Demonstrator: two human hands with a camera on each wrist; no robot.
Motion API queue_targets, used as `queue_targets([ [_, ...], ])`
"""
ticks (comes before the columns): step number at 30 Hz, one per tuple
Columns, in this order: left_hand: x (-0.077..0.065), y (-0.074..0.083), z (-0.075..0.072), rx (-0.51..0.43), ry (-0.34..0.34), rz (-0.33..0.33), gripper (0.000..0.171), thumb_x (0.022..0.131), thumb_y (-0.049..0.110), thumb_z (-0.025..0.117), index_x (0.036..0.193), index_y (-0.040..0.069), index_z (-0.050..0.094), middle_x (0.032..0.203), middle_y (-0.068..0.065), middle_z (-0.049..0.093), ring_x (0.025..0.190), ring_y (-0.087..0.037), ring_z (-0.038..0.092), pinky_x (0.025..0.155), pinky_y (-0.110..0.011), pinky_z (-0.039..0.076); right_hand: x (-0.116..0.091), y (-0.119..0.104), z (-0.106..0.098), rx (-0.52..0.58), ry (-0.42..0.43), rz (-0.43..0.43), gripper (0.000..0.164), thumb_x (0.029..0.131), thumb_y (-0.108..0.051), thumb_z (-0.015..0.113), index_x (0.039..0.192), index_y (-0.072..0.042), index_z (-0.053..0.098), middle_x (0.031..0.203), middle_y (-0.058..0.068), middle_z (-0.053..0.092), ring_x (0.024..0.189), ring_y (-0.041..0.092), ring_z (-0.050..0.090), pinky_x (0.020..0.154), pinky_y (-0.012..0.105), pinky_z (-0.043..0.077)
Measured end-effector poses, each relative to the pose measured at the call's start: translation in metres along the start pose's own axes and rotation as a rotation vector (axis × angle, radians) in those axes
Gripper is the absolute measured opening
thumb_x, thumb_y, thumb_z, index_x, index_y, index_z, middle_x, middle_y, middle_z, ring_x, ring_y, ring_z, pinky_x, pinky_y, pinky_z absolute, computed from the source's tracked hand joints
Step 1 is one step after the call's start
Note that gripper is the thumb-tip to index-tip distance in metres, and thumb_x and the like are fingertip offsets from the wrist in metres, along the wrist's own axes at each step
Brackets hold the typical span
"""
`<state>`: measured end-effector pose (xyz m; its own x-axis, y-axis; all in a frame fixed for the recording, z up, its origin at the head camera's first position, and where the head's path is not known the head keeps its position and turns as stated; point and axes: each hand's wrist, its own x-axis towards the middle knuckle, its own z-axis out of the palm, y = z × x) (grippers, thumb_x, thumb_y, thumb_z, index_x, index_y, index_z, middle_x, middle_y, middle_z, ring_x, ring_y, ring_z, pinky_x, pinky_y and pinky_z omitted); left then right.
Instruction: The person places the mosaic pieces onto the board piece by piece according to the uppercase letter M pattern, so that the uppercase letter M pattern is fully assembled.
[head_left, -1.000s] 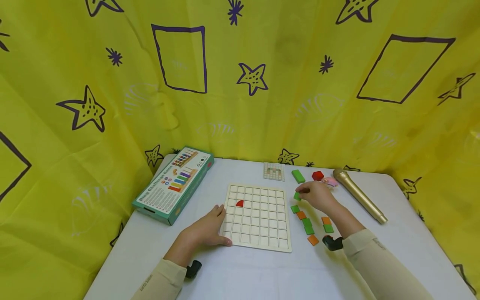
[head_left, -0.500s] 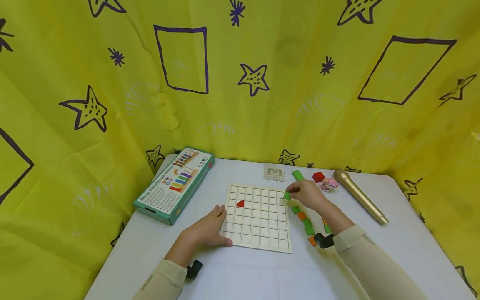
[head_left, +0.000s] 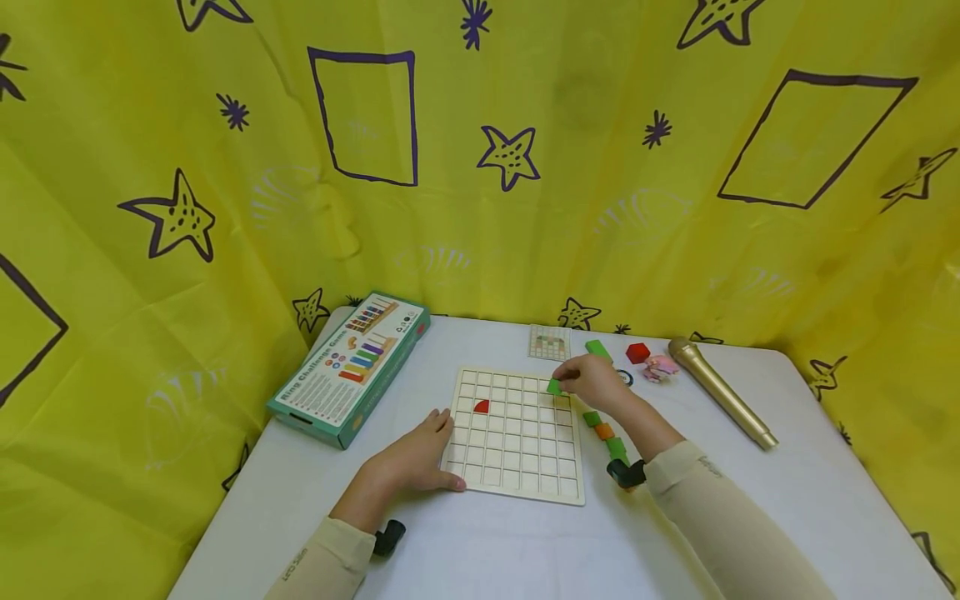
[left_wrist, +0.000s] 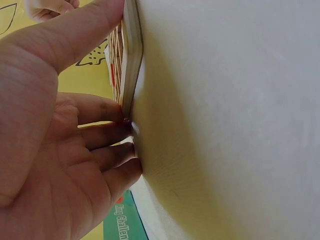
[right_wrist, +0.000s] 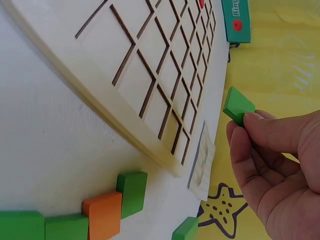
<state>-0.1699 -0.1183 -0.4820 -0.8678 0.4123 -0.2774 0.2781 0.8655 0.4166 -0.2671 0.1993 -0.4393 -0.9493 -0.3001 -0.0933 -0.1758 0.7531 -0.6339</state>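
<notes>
My right hand [head_left: 600, 385] pinches a small green tile [head_left: 554, 387] between thumb and fingertips, over the far right corner of a pale gridded board [head_left: 517, 450]. In the right wrist view the green tile [right_wrist: 237, 104] tilts away from the thumb, one corner up. My left hand [head_left: 416, 454] rests at the board's near left corner, thumb on the near edge and fingers lightly bent along the left side. A red quarter-round piece [head_left: 482, 407] lies in a square toward the board's upper left. Behind the board is a small card with a grid picture [head_left: 550, 343].
Green tiles [head_left: 592, 418] and an orange tile [head_left: 604, 431] line the board's right side. Farther back are a green block [head_left: 598, 350], a red faceted piece [head_left: 638, 353], a pink figure [head_left: 660, 368] and a gold microphone [head_left: 723, 393]. A game box [head_left: 352, 367] lies left.
My right hand has carried the green tile leftward from the table beside the board to above its far right corner. The left hand has stayed at the board's edge.
</notes>
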Motion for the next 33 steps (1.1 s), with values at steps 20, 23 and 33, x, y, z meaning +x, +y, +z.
queue_targets([
  [20,0.000,0.000,0.000,-0.003,0.004,0.001,0.112,0.077,0.055,0.082,0.157,-0.003,0.027,0.165,-0.016,0.021,0.153,-0.033,0.014,0.120,-0.047,0.024,0.011,-0.009,0.022,0.039,-0.014,-0.054,0.008,0.092,-0.004,0.072,0.099,-0.004,0.075,0.093,0.003,0.071,0.086,0.019,0.063,0.076,0.033,0.055],
  [23,0.000,-0.001,0.000,-0.002,0.005,0.002,0.112,0.077,0.055,0.082,0.157,-0.003,0.027,0.165,-0.016,0.021,0.153,-0.033,0.014,0.120,-0.047,0.024,0.012,-0.013,0.026,0.038,-0.016,-0.073,0.007,0.092,-0.005,0.072,0.098,-0.004,0.075,0.091,0.003,0.071,0.083,0.017,0.064,0.073,0.032,0.055],
  [33,0.000,-0.001,0.000,0.000,0.008,0.007,0.112,0.077,0.055,0.082,0.156,-0.003,0.027,0.165,-0.017,0.021,0.153,-0.033,0.015,0.120,-0.046,0.025,0.017,-0.022,0.038,0.092,-0.040,-0.045,0.004,0.093,-0.004,0.071,0.096,-0.003,0.074,0.087,0.002,0.069,0.080,0.016,0.065,0.070,0.030,0.056],
])
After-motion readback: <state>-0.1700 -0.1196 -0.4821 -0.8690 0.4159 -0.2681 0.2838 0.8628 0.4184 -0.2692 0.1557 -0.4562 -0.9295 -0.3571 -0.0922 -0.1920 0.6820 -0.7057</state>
